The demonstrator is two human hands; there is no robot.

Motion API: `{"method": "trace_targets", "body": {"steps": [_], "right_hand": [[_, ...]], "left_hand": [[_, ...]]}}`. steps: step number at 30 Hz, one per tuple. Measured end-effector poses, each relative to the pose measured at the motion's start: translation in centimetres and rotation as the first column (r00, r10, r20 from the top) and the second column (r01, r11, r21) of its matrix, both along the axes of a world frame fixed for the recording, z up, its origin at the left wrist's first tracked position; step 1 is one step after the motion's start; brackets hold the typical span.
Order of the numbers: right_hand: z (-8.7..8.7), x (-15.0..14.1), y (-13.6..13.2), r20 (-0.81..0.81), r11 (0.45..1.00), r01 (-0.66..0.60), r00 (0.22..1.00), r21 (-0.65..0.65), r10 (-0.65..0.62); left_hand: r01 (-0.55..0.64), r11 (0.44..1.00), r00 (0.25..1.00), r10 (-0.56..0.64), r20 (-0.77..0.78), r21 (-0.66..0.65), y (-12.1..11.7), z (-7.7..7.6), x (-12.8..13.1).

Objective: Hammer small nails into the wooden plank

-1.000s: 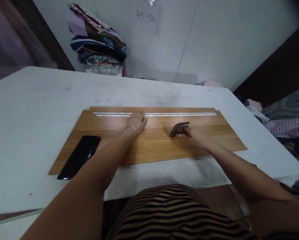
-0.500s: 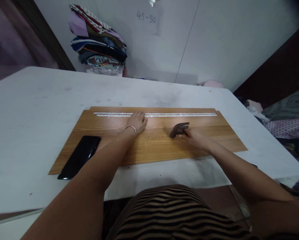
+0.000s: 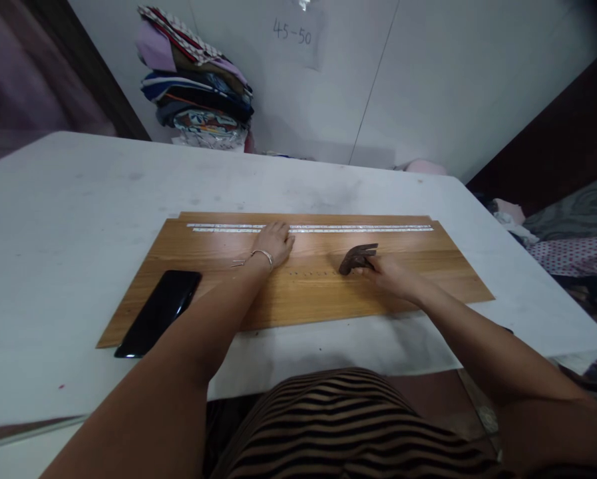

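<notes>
My right hand [image 3: 385, 274] is closed around a dark claw hammer [image 3: 354, 258] close to its head. The hammer's head is low over a wooden board [image 3: 402, 293], its claw pointing right; whether it touches the wood I cannot tell. My left hand [image 3: 275, 243] lies flat on the board with fingers stretched forward, covering part of two long white measuring strips [image 3: 358, 229]. Between my hands runs a row of several tiny nail-like bits [image 3: 311, 273], too small to make out clearly. A thin metal piece [image 3: 238, 263] shows beside my left wrist.
A black phone [image 3: 161, 309] rests on the board's left end, partly over its front edge. The board lies on a white table [image 3: 68, 266]. Folded cloth [image 3: 198, 86] is stacked behind the table, against a pale wall [image 3: 328, 100] marked "45-50".
</notes>
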State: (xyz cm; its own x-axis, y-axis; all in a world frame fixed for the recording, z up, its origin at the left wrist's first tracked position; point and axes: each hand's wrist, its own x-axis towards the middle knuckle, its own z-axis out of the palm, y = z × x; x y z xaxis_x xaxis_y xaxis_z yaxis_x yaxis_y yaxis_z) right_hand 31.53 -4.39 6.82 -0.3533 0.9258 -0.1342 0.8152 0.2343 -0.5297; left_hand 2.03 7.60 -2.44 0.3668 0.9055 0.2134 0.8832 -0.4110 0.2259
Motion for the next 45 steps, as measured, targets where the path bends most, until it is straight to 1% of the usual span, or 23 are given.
{"method": "trace_targets", "body": {"steps": [3,8,11,17,23,27,31,36,41,45], "right_hand": [[-0.37,0.11,0.0,-0.022,0.999,-0.028,0.999,0.021,0.028],[-0.18,0.12,0.03,0.0,1.0,0.008,1.0,0.013,-0.008],[-0.02,0.09,0.07,-0.002,1.0,-0.008,1.0,0.019,0.008],[-0.46,0.17,0.1,0.013,1.0,-0.006,1.0,0.013,0.006],[-0.34,0.22,0.15,-0.045,1.0,-0.024,0.999,0.002,0.024],[-0.31,0.21,0.28,0.005,1.0,0.015,1.0,0.005,-0.015],[-0.29,-0.06,0.24,0.015,1.0,-0.01,1.0,0.008,0.01],[-0.22,-0.05,0.22,0.021,1.0,-0.001,1.0,-0.005,0.001],[-0.35,0.28,0.39,0.062,0.999,0.044,0.997,-0.008,-0.044],[-0.33,0.06,0.28,0.02,1.0,0.013,1.0,-0.004,-0.013]], "left_hand": [[-0.005,1.0,1.0,0.005,-0.014,-0.005,-0.02,0.13,0.05],[0.006,1.0,1.0,-0.006,0.0,-0.006,-0.1,0.25,0.05],[0.001,1.0,1.0,-0.001,0.014,-0.002,-0.14,0.22,0.05],[-0.005,1.0,1.0,0.005,-0.002,-0.001,-0.12,0.21,0.08],[-0.009,1.0,1.0,0.009,-0.004,0.006,-0.06,0.07,0.07],[-0.01,1.0,1.0,0.01,-0.002,0.008,-0.07,0.06,0.08],[-0.015,1.0,1.0,0.015,-0.001,0.008,-0.05,0.03,0.09],[-0.012,1.0,1.0,0.012,0.005,0.005,0.03,-0.1,0.04],[-0.001,1.0,1.0,0.001,0.018,0.008,0.03,-0.14,0.0],[-0.004,1.0,1.0,0.004,0.016,0.008,0.02,-0.06,0.03]]}}
